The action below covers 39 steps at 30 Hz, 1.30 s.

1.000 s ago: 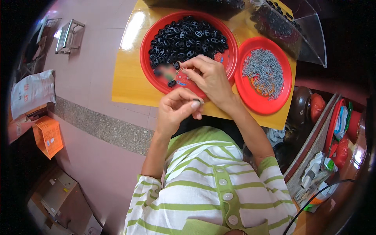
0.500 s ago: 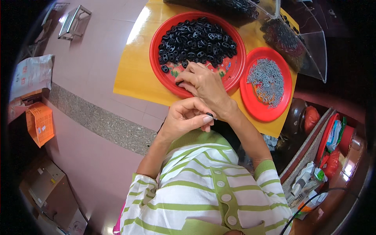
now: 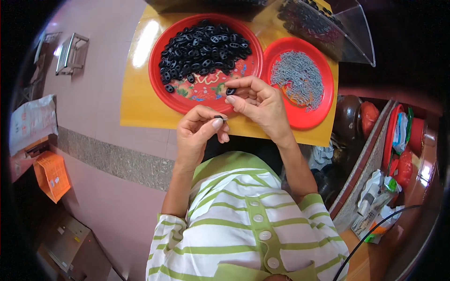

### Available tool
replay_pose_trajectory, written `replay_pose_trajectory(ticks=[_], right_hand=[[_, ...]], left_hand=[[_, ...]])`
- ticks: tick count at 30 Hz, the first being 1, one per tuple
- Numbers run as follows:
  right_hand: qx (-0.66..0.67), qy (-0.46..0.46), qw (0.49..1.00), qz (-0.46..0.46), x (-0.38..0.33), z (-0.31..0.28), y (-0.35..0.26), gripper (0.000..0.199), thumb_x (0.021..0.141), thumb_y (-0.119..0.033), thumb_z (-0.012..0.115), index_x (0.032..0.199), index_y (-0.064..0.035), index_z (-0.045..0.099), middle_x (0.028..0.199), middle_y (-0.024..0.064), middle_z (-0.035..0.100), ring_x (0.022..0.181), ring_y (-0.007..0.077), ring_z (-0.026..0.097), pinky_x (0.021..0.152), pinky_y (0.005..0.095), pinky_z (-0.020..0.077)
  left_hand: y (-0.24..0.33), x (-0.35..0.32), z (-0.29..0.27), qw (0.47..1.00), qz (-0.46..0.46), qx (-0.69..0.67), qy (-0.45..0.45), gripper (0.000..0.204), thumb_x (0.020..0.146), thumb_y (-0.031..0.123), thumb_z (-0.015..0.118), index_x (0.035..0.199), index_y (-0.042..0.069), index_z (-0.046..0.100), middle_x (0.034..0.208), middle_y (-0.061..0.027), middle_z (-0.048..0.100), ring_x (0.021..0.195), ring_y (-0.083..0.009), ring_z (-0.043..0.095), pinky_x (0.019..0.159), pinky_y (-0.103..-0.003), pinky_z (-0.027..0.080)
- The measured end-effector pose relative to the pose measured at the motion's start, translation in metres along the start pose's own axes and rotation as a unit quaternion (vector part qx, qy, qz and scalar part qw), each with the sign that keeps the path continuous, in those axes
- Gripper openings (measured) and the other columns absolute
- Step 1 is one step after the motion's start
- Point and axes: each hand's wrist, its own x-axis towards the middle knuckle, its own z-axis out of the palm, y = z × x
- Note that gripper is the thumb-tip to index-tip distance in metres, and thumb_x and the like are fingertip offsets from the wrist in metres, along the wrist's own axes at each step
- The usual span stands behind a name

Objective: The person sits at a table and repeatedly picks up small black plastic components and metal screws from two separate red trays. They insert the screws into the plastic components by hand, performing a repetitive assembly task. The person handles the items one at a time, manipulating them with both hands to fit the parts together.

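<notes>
My left hand (image 3: 197, 132) pinches a small black plastic piece (image 3: 218, 117) between thumb and fingertips, with a bit of silvery metal showing beside it. Slightly higher and to the right, my right hand (image 3: 263, 105) grips a black oval two-hole piece (image 3: 230, 91) between thumb and forefinger. The two pieces are close but apart. Beyond my hands, a round red tray (image 3: 156, 84) with a flowered bottom carries a heap of black two-hole pieces (image 3: 204, 49). To its right, a smaller red plate (image 3: 326, 100) bears many small grey metal screws (image 3: 297, 75).
Both dishes stand on a yellow-covered table (image 3: 136, 103). Clear plastic bins (image 3: 344, 33) with dark parts stand at its far edge. A cluttered shelf (image 3: 370, 159) with bags and red items lies right. On the floor at left are a metal stool (image 3: 70, 54) and an orange box (image 3: 51, 175).
My right hand has come back from the tray's near edge with a black two-hole piece. The left still pinches its piece. The whole view has shifted, with the dishes now farther left.
</notes>
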Motion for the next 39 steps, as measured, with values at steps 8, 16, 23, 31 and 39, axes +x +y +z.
replay_pose_trajectory(ticks=[8, 16, 23, 31, 39], right_hand=[[0.101, 0.021, 0.995, 0.009, -0.017, -0.015, -0.003, 0.027, 0.084, -0.004, 0.063, 0.110, -0.0003, 0.056, 0.094, 0.0059, 0.064, 0.080, 0.0085, 0.061, 0.067, 0.0206, 0.0501], [0.167, 0.010, 0.986, 0.030, -0.027, -0.029, -0.005, 0.019, 0.084, -0.002, 0.062, 0.102, -0.0002, 0.057, 0.092, 0.0071, 0.064, 0.080, 0.0109, 0.062, 0.065, 0.0207, 0.0493], [0.155, 0.033, 0.987, 0.021, -0.027, -0.028, -0.001, 0.016, 0.084, -0.006, 0.063, 0.099, -0.0007, 0.060, 0.089, 0.0049, 0.064, 0.074, 0.0083, 0.059, 0.064, 0.0201, 0.0483], [0.183, 0.017, 0.982, 0.047, -0.026, -0.026, 0.002, 0.017, 0.085, -0.008, 0.064, 0.100, -0.0008, 0.060, 0.092, 0.0041, 0.064, 0.079, 0.0079, 0.059, 0.064, 0.0206, 0.0490], [0.171, 0.022, 0.984, 0.043, -0.026, -0.022, 0.002, 0.018, 0.085, -0.008, 0.063, 0.101, 0.0000, 0.060, 0.091, 0.0046, 0.064, 0.077, 0.0082, 0.059, 0.064, 0.0206, 0.0490]], left_hand=[[-0.003, 0.008, 0.021, 0.999, -0.008, 0.034, 0.025, 0.008, 0.086, 0.005, 0.057, 0.090, -0.002, 0.057, 0.076, -0.0111, 0.063, 0.060, -0.0147, 0.060, 0.054, -0.025, 0.047], [-0.007, 0.019, 0.032, 0.994, -0.005, 0.081, 0.070, 0.009, 0.086, 0.008, 0.059, 0.089, -0.001, 0.059, 0.076, -0.0097, 0.063, 0.060, -0.0133, 0.059, 0.054, -0.023, 0.046], [-0.008, 0.023, 0.035, 0.990, 0.007, 0.117, 0.084, 0.010, 0.085, 0.008, 0.061, 0.090, -0.001, 0.060, 0.076, -0.0079, 0.064, 0.060, -0.0123, 0.059, 0.054, -0.022, 0.046], [-0.008, 0.022, 0.034, 0.987, 0.014, 0.136, 0.079, 0.010, 0.085, 0.006, 0.061, 0.091, -0.002, 0.060, 0.076, -0.0068, 0.064, 0.060, -0.0103, 0.059, 0.054, -0.020, 0.046], [-0.006, 0.021, 0.035, 0.981, 0.033, 0.173, 0.079, 0.010, 0.086, 0.006, 0.061, 0.091, -0.002, 0.061, 0.076, -0.0055, 0.064, 0.061, -0.0079, 0.058, 0.055, -0.019, 0.045]])
